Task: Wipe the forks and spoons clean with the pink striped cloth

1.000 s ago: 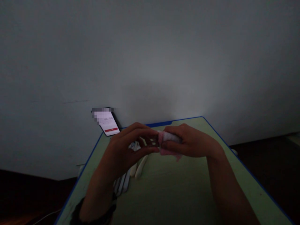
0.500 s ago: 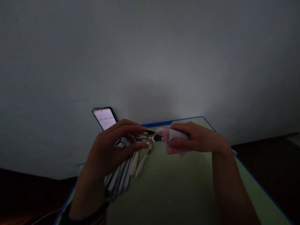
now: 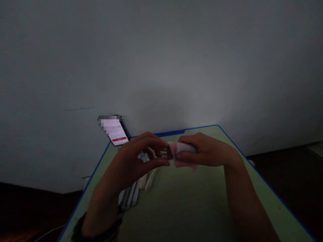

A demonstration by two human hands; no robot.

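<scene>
A pink and white cloth (image 3: 185,148) is bunched in my right hand (image 3: 205,149), wrapped round the part of a metal fork towards that side. The tines of the fork (image 3: 164,153) show at the cloth's left edge. My left hand (image 3: 133,161) curls round the fork's head, thumb below and fingers above, with the fingertips close to the cloth. The fork's handle is hidden. Under and beside my left hand lie several pieces of metal cutlery (image 3: 131,196) and two pale-handled pieces (image 3: 150,181), their far ends partly covered by the hand.
The light green table (image 3: 181,208) has a blue edge and stands against a grey wall (image 3: 161,67). A phone (image 3: 117,132) with a lit screen leans by the wall at the back left corner. A pale cable (image 3: 50,232) runs low at the left.
My left hand and the fork's head have moved right, closer to the cloth. My right hand and the cloth have shifted slightly left. Less of the fork shows, and more of the phone.
</scene>
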